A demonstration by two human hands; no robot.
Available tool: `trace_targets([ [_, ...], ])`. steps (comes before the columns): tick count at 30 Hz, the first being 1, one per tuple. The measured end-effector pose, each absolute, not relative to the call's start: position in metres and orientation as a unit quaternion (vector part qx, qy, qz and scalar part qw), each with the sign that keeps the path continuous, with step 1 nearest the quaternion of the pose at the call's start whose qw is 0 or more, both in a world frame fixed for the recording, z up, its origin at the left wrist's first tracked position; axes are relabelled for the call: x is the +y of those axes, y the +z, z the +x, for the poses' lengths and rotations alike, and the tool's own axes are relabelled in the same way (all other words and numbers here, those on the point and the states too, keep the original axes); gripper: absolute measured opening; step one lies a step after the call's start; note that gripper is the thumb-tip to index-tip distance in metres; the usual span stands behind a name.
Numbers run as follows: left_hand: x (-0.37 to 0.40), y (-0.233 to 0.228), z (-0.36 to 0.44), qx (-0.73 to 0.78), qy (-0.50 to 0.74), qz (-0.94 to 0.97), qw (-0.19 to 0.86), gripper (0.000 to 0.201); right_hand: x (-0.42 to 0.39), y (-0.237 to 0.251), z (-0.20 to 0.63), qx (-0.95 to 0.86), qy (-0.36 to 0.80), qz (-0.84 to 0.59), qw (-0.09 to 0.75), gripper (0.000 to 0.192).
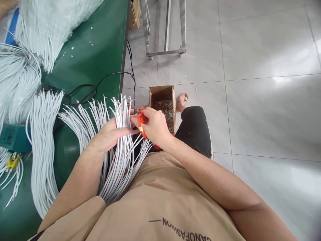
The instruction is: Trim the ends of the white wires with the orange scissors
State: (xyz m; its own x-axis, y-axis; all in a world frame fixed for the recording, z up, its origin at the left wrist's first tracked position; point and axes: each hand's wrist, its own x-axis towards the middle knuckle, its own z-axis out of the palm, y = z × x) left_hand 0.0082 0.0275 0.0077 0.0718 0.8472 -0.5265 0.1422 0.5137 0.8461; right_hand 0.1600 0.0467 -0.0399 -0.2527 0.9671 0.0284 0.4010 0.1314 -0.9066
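A bundle of white cables (122, 147) is gripped by my left hand (110, 135), the thumb and fingers wrapped around it just below the cable ends. Those ends point up and away, with thin strands showing at some tips. In my right hand (156, 125) is a pair of scissors (141, 125) with orange handles, its blades close to the right side of the bundle's ends. Where exactly the blades meet the cables is too small to make out. Further white cables (80, 122) lie on the green table (100, 43) left of my left hand.
An open cardboard box (162, 89) with many small clippings stands on the floor beyond my right hand. More cable bundles (43, 150), a teal device (15, 138) and a black cord (100, 83) are on the table. A metal frame (165, 53) on casters stands ahead.
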Motion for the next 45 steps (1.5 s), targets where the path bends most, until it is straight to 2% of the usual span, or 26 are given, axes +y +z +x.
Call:
trace_targets([
  [4, 0.029, 0.009, 0.005, 0.628, 0.275, 0.406, 0.604, 0.047, 0.048, -0.039, 0.159, -0.627, 0.515, -0.507, 0.29, 0.022],
  [8, 0.03, 0.004, -0.008, 0.665, 0.246, 0.411, 0.573, 0.034, 0.043, -0.048, 0.163, -0.517, 0.639, -0.483, 0.302, 0.018],
  [12, 0.031, -0.002, -0.012, 0.691, 0.23, 0.437, 0.528, 0.034, 0.04, -0.051, 0.166, -0.502, 0.669, -0.463, 0.293, 0.02],
  [17, 0.031, 0.0, -0.002, 0.663, 0.273, 0.42, 0.557, 0.03, 0.038, -0.048, 0.172, -0.551, 0.578, -0.531, 0.282, 0.024],
  [21, 0.03, 0.002, 0.002, 0.682, 0.282, 0.401, 0.543, 0.031, 0.034, -0.05, 0.174, -0.667, 0.439, -0.562, 0.215, 0.029],
  [24, 0.03, 0.002, 0.003, 0.693, 0.281, 0.408, 0.524, 0.03, 0.031, -0.051, 0.171, -0.722, 0.379, -0.555, 0.165, 0.029],
  [30, 0.03, -0.003, 0.003, 0.698, 0.281, 0.435, 0.494, 0.031, 0.032, -0.048, 0.169, -0.747, 0.359, -0.548, 0.113, 0.032],
  [39, 0.028, -0.006, 0.002, 0.702, 0.265, 0.481, 0.453, 0.037, 0.031, -0.044, 0.171, -0.772, 0.32, -0.54, 0.102, 0.031],
  [45, 0.026, -0.002, 0.004, 0.724, 0.236, 0.531, 0.373, 0.026, 0.027, -0.047, 0.171, -0.781, 0.295, -0.537, 0.121, 0.031],
])
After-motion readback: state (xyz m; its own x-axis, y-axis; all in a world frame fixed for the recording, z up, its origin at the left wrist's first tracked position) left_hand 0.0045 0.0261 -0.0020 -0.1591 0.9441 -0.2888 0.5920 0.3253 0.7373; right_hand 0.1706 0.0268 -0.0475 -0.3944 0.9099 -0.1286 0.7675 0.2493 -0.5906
